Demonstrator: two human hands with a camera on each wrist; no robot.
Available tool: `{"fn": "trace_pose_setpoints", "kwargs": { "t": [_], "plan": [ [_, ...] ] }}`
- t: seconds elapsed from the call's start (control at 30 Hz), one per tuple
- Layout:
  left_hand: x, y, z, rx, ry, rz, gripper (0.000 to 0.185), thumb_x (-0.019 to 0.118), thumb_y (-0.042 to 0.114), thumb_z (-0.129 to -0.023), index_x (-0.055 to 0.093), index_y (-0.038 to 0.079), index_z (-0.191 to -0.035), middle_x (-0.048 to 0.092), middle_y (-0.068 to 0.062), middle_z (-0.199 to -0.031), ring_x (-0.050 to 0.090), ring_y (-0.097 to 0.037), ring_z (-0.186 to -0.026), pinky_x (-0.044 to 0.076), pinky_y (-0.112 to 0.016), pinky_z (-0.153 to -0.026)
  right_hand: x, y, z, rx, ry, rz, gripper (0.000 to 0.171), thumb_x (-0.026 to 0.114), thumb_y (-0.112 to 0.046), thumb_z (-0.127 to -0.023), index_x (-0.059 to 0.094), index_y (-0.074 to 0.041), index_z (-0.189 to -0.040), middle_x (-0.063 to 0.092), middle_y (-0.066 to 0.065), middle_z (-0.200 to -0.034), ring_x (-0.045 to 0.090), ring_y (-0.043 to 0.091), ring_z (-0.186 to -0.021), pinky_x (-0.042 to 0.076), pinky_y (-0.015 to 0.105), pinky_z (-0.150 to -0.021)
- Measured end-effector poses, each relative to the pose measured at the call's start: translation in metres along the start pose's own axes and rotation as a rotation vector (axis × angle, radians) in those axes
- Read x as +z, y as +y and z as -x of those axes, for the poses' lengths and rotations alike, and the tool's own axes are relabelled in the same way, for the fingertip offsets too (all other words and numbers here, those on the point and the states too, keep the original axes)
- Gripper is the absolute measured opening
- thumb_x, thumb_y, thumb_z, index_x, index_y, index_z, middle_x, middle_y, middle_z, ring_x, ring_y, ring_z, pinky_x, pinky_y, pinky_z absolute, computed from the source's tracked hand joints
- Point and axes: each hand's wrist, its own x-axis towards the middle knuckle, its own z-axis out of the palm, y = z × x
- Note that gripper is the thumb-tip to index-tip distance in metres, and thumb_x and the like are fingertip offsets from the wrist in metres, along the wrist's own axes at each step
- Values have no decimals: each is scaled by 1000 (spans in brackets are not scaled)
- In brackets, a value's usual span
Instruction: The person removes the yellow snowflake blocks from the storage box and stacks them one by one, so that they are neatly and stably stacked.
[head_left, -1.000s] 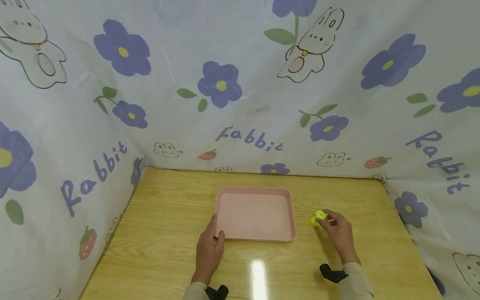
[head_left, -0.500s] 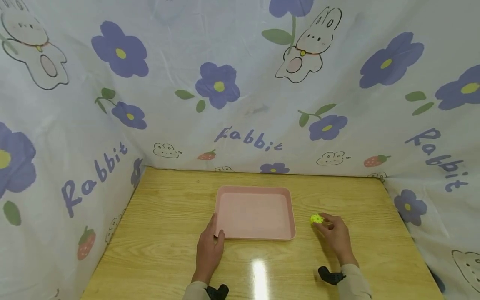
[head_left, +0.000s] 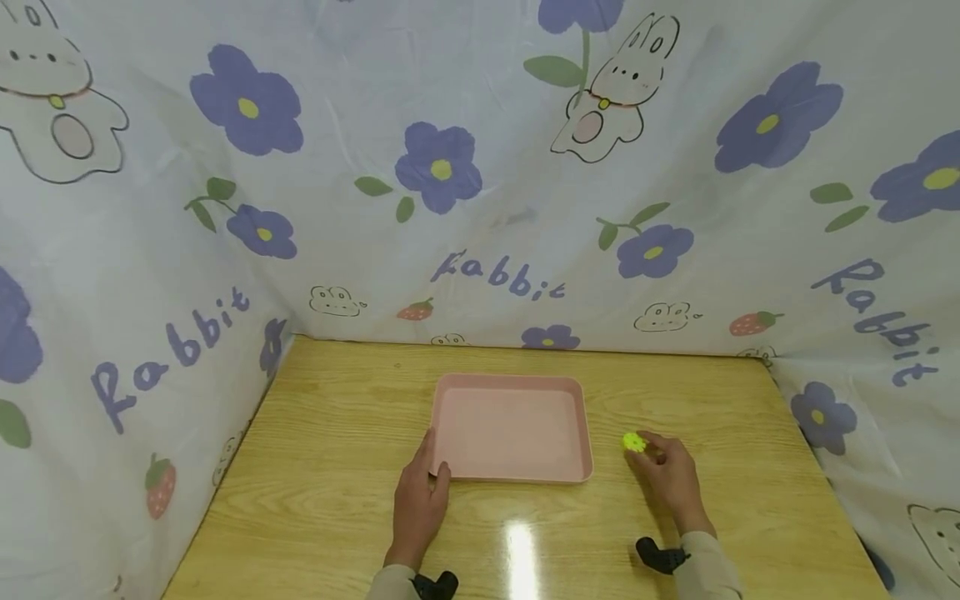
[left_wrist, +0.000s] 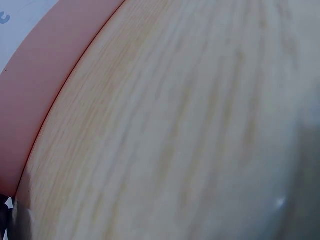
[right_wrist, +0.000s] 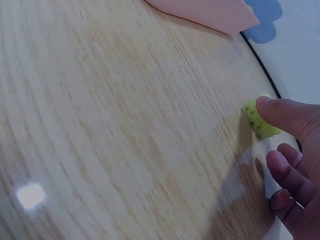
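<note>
A pink rectangular tray (head_left: 512,427) lies on the wooden table. My left hand (head_left: 418,504) rests against its front left corner, the fingers along the left side and the thumb at the front edge. In the left wrist view only the outer wall of the tray (left_wrist: 37,95) shows clearly. Right of the tray, my right hand (head_left: 671,475) pinches a small yellow-green flower-shaped piece (head_left: 633,442) between thumb and fingers, low at the tabletop. The right wrist view shows the notched edge of this yellow-green piece (right_wrist: 257,120) under the thumb; the rest of its shape is hidden.
The wooden table (head_left: 337,417) is bordered by a white cloth (head_left: 345,233) printed with purple flowers and rabbits, at the back and both sides. A black wrist camera (head_left: 660,554) sits on the right wrist and another camera (head_left: 435,585) on the left.
My right hand has lowered the flower-shaped piece onto the other yellow piece, which no longer shows separately beside it. The left hand and the tray have stayed in place.
</note>
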Motion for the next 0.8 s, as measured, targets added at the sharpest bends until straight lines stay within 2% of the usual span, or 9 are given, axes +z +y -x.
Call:
{"fn": "trace_pose_setpoints", "kwargs": {
  "t": [0.43,0.53,0.63,0.73,0.8],
  "plan": [
    [3,0,1,-15,-7,14,59,54,24,-108,35,16,-163,41,-6,-162,48,-36,-140,43,-58,-110,1,3,-3,-26,1,22,46,75,-12,-96,63,3,-139,61,24,-115,64,33,-96,57,50,-82],
    [4,0,1,-20,-10,11,59,53,25,-108,34,17,-163,41,-6,-162,50,-36,-139,44,-58,-108,0,4,-4,-17,-1,26,48,75,-13,-96,62,2,-140,62,24,-117,63,31,-95,56,45,-80],
    [4,0,1,-15,-5,-2,59,53,26,-108,34,16,-163,42,-6,-162,51,-36,-138,45,-58,-107,0,4,-4,4,3,10,57,76,-17,-96,55,3,-146,58,27,-122,59,25,-85,52,34,-68],
    [3,0,2,2,9,-10,59,53,26,-108,35,15,-163,43,-8,-161,50,-37,-139,45,-59,-108,2,-2,-2,31,50,-27,66,75,-24,-98,47,3,-152,50,31,-129,50,22,-78,43,29,-60],
    [3,-1,2,10,12,-12,59,53,25,-108,35,14,-162,43,-8,-161,49,-37,-140,44,-58,-109,5,-9,0,34,104,-42,67,72,-29,-100,46,3,-152,46,31,-131,48,21,-77,41,28,-59]
  ]
}}
